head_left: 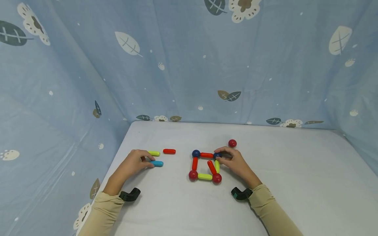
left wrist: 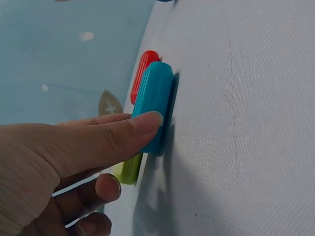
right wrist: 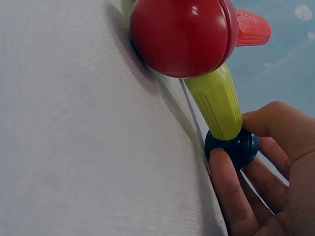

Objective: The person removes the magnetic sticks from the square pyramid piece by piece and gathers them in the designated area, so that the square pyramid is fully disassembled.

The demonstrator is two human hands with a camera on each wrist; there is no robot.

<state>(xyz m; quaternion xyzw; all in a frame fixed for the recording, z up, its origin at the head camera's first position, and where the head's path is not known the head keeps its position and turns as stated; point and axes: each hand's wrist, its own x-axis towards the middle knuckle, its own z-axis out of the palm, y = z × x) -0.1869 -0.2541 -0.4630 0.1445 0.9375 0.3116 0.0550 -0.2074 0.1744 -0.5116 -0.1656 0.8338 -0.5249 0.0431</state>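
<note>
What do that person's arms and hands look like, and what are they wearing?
They wear tan sleeves, wrinkled near the ends. A bent black gadget sits by each cuff; the right one has a small green patch. The fingers are bare, without gloves.

We see bright-blue rod (head_left: 158, 163), lime rods (head_left: 205, 177), red rods (head_left: 169, 151), navy balls (head_left: 196, 153), red balls (head_left: 193, 175). White tabletop (head_left: 177, 209), tan sleeves (head_left: 273, 209), black wrist cameras (head_left: 130, 195). Pale-blue cloth (head_left: 189, 75) printed with white-and-brown flowers (head_left: 244, 6), grey, white, brown leaves (head_left: 129, 43), white paw prints (head_left: 10, 155).
</note>
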